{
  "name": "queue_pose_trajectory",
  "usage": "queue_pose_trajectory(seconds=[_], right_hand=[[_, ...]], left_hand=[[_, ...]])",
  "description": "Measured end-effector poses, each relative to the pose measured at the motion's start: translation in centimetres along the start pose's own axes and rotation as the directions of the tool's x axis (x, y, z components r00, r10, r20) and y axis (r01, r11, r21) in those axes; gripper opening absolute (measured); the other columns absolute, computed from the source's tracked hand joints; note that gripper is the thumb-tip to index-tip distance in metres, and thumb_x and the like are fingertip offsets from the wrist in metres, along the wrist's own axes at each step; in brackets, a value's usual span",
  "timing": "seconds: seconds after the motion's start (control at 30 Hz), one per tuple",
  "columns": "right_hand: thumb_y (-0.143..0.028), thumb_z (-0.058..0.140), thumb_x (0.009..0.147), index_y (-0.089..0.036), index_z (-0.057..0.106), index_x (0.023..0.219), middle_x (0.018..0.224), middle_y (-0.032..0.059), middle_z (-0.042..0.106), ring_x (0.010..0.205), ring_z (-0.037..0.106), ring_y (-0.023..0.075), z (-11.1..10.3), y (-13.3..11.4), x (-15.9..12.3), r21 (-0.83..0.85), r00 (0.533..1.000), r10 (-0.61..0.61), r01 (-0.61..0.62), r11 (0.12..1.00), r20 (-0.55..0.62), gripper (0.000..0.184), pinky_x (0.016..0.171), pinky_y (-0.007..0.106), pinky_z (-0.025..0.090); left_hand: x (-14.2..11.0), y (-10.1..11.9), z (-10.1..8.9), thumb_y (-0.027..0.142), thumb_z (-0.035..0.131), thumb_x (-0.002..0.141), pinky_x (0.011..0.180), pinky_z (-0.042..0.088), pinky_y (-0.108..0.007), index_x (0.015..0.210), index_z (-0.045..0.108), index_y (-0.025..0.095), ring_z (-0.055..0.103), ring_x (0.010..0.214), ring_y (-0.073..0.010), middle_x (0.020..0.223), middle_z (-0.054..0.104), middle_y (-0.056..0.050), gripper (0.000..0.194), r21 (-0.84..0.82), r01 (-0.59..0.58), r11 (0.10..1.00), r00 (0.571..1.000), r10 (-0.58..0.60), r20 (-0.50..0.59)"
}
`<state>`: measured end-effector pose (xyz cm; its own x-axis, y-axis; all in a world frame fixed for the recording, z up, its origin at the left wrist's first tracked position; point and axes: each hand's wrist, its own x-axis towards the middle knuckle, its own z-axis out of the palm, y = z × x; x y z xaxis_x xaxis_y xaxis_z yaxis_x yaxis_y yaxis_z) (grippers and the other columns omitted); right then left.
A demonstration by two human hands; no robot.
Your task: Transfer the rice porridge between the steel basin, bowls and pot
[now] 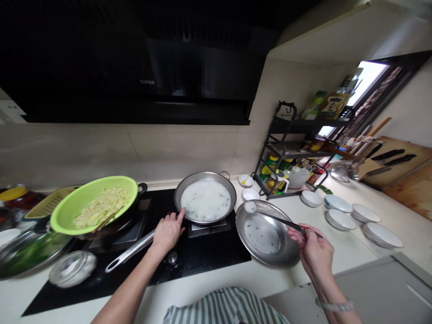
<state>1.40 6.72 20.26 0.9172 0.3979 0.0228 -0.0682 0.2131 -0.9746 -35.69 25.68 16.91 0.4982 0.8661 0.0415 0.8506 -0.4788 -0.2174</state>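
My left hand point(168, 231) is closed over the pan end of the metal handle of a frying pan point(177, 198), its index finger stretched toward the rim. White liquid batter point(208, 198) with green bits covers the pan's bottom. My right hand point(312, 243) grips the dark handle of a ladle point(280, 219). The ladle's whitish bowl is over the far left side of a metal basin point(290, 252). Thin white liquid with small dark bits lies in the basin's bottom.
On the left burner sits a green colander point(126, 184) of pale shredded food with chopsticks. A glass jar point(72, 268) and a lidded pan of greens point(33, 252) stand nearby. Several bowls point(340, 219) and a spice rack point(303, 153) are on the right; a range hood point(145, 58) overhangs.
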Motion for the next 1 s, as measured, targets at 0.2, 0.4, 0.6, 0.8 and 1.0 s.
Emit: queue_pose_trajectory(seconds=[0.2, 0.4, 0.6, 0.8, 1.0], right_hand=[[-0.051, 0.059, 0.074, -0.017, 0.058, 0.091, 0.058, 0.0072, 0.068, 0.05, 0.065, 0.0242, -4.6, 2.9, 0.0, -0.374, 0.986, -0.152, 0.167, 0.912, 0.07, 0.038, 0.053, 0.039, 0.055], [-0.046, 0.053, 0.08, -0.023, 0.065, 0.095, 0.076, 0.0084, 0.071, 0.062, 0.068, 0.0235, -7.0, 5.6, -1.3, -0.467, 0.775, -0.368, 0.612, 0.638, 0.513, 0.03, 0.06, 0.038, 0.056], [-0.04, 0.053, 0.082, -0.023, 0.065, 0.095, 0.083, 0.0095, 0.071, 0.071, 0.068, 0.0239, -5.7, 4.3, -1.8, -0.4, 0.672, -0.452, 0.725, 0.56, 0.586, 0.025, 0.07, 0.039, 0.056], [-0.046, 0.048, 0.087, -0.018, 0.057, 0.103, 0.068, 0.0076, 0.069, 0.066, 0.068, 0.0241, 1.0, -0.2, -2.8, -0.253, 0.912, -0.34, 0.394, 0.884, 0.231, 0.033, 0.07, 0.041, 0.055], [-0.04, 0.046, 0.088, -0.02, 0.061, 0.104, 0.077, 0.0071, 0.07, 0.068, 0.067, 0.0221, 7.1, 0.8, -3.0, -0.261, 0.786, -0.34, 0.523, 0.812, 0.517, 0.029, 0.071, 0.038, 0.055]], left_hand=[[-0.1, 0.1, -0.4, 0.035, 0.045, 0.09, 0.078, 0.039, -0.035, 0.148, 0.027, 0.018, 0.055, 0.094, -0.0271, 0.107, 0.057, -0.017, 0.063, -0.015, 0.003, 1.0, 1.0, -0.003, 0.012], [-0.1, 0.0, -0.1, 0.035, 0.046, 0.09, 0.077, 0.039, -0.034, 0.147, 0.029, 0.019, 0.055, 0.094, -0.0264, 0.105, 0.057, -0.016, 0.062, -0.012, 0.0, 1.0, 1.0, -0.001, -0.006], [-0.1, 0.0, -0.2, 0.034, 0.047, 0.089, 0.076, 0.039, -0.034, 0.147, 0.028, 0.018, 0.055, 0.094, -0.027, 0.105, 0.058, -0.016, 0.063, -0.005, -0.006, 1.0, 1.0, 0.006, -0.003], [-0.1, 0.1, -0.3, 0.035, 0.045, 0.09, 0.076, 0.039, -0.035, 0.148, 0.028, 0.017, 0.055, 0.094, -0.0273, 0.106, 0.058, -0.017, 0.063, -0.01, -0.002, 1.0, 1.0, 0.002, 0.004], [0.0, 0.1, -0.2, 0.036, 0.044, 0.09, 0.078, 0.039, -0.035, 0.148, 0.027, 0.018, 0.055, 0.095, -0.0272, 0.106, 0.058, -0.017, 0.063, -0.031, 0.007, 0.999, 1.0, -0.006, 0.001]])
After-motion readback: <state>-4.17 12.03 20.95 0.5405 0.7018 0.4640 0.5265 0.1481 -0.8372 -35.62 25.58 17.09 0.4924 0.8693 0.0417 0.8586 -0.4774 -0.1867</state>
